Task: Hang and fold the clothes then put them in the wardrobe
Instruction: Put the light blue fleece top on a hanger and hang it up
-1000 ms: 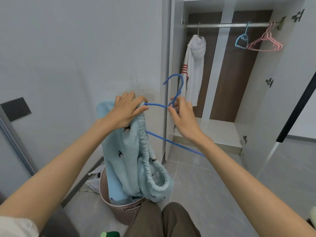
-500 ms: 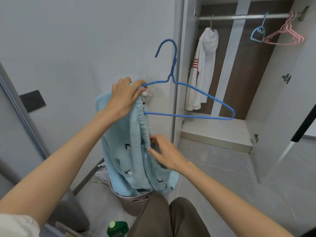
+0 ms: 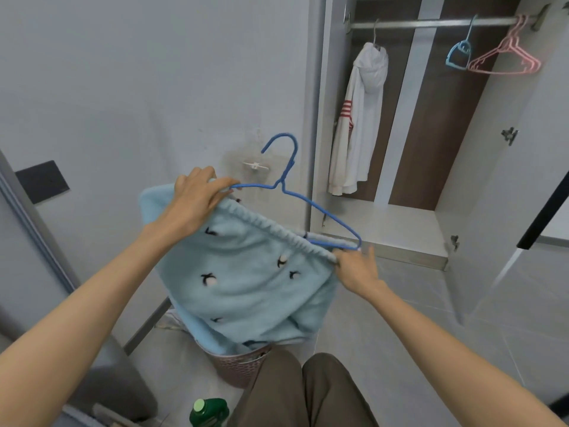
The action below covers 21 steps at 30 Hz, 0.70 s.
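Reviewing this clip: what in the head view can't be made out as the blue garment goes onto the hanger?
- Blue hanger: its left end is hidden under the left hand, its lower bar by the light blue garment.
- Laundry basket: contents covered by the garment.
- Green bottle: cut off by the bottom edge.
- Wardrobe rail: its right end sits at the frame edge.
- Right hand: fingertips hidden in the waistband.

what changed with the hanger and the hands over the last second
The right hand let go of the blue hanger at its neck, dropped to the light blue garment, and now pulls its elastic waistband out to the hanger's right end. The left hand kept gripping the waistband and the hanger's left end. The white hoodie still hangs in the wardrobe.
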Each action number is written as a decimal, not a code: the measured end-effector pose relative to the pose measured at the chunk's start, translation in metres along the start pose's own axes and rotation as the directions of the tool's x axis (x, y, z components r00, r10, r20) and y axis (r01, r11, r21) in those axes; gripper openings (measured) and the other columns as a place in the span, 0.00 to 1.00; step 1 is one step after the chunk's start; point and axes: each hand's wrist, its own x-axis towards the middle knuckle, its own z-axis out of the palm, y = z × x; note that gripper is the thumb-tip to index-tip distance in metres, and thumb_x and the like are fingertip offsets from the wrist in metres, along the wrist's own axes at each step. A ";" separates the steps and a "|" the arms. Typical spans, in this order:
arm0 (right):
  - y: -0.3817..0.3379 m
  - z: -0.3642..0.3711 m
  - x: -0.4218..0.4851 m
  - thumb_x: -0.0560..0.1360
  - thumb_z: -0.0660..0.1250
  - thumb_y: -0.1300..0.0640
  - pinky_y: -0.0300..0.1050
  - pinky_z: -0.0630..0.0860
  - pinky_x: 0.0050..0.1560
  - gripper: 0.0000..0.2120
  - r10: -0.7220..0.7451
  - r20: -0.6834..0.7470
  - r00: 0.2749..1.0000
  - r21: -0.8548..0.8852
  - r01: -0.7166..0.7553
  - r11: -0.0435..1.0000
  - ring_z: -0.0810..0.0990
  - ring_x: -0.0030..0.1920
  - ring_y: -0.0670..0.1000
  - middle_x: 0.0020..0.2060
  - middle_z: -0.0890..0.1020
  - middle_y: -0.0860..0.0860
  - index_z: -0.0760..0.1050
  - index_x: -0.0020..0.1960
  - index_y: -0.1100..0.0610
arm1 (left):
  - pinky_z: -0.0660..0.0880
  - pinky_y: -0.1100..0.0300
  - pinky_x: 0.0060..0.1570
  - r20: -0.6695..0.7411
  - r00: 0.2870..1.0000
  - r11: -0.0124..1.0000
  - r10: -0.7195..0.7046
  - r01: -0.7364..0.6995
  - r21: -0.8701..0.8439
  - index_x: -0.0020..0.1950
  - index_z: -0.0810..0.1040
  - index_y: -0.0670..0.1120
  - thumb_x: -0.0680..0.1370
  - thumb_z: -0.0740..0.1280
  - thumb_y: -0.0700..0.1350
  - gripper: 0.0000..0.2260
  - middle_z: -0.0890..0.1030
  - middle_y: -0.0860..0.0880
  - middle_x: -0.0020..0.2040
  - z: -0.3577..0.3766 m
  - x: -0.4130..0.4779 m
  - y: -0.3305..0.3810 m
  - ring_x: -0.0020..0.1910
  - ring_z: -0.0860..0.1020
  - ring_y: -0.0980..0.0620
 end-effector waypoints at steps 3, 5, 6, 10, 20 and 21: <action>0.025 -0.009 0.002 0.81 0.53 0.54 0.67 0.52 0.72 0.12 0.050 -0.037 0.998 -0.037 -0.052 0.998 0.65 0.70 0.53 0.65 0.73 0.51 0.73 0.59 0.53 | 0.55 0.55 0.40 0.015 0.999 0.999 -0.029 0.029 0.013 0.59 0.79 0.51 0.81 0.61 0.45 0.10 0.69 0.47 0.40 0.013 -0.006 -0.006 0.43 0.71 0.43; 0.032 -0.019 0.003 0.81 0.54 0.54 0.66 0.51 0.72 0.12 0.045 -0.101 0.994 -0.074 -0.052 0.996 0.62 0.72 0.53 0.66 0.71 0.52 0.73 0.59 0.53 | 0.55 0.55 0.40 0.036 0.999 0.999 -0.020 0.018 0.049 0.58 0.80 0.50 0.80 0.63 0.43 0.10 0.70 0.46 0.40 0.020 -0.008 -0.006 0.42 0.72 0.43; 0.034 -0.024 0.004 0.81 0.55 0.54 0.65 0.51 0.73 0.11 0.034 -0.150 0.988 -0.090 -0.048 0.995 0.61 0.72 0.53 0.67 0.69 0.53 0.73 0.58 0.54 | 0.55 0.56 0.40 0.055 0.998 0.997 -0.015 0.010 0.079 0.58 0.81 0.50 0.79 0.65 0.42 0.10 0.70 0.46 0.40 0.023 -0.009 -0.005 0.42 0.72 0.43; 0.023 -0.054 0.009 0.78 0.58 0.59 0.60 0.53 0.73 0.06 -0.038 -0.343 0.938 -0.080 0.011 0.997 0.58 0.74 0.55 0.71 0.65 0.57 0.72 0.53 0.58 | 0.54 0.56 0.40 0.115 0.992 0.978 -0.054 0.029 0.206 0.58 0.80 0.50 0.75 0.68 0.36 0.15 0.69 0.45 0.41 0.033 -0.012 0.005 0.43 0.71 0.43; -0.041 -0.103 0.027 0.75 0.65 0.63 0.51 0.69 0.59 0.07 -0.394 -0.440 0.807 0.190 0.512 0.838 0.69 0.61 0.58 0.56 0.74 0.57 0.76 0.52 0.62 | 0.67 0.50 0.40 -0.074 0.950 0.950 -0.303 0.308 0.056 0.58 0.78 0.49 0.82 0.58 0.48 0.11 0.72 0.42 0.45 0.018 -0.001 0.030 0.46 0.74 0.40; -0.041 -0.106 0.029 0.73 0.66 0.64 0.50 0.68 0.60 0.06 -0.364 -0.461 0.810 0.244 0.510 0.825 0.70 0.61 0.58 0.56 0.74 0.57 0.76 0.51 0.62 | 0.68 0.50 0.40 -0.095 0.940 0.942 -0.328 0.333 0.037 0.57 0.77 0.48 0.82 0.58 0.49 0.11 0.72 0.42 0.45 0.015 -0.002 0.028 0.45 0.74 0.40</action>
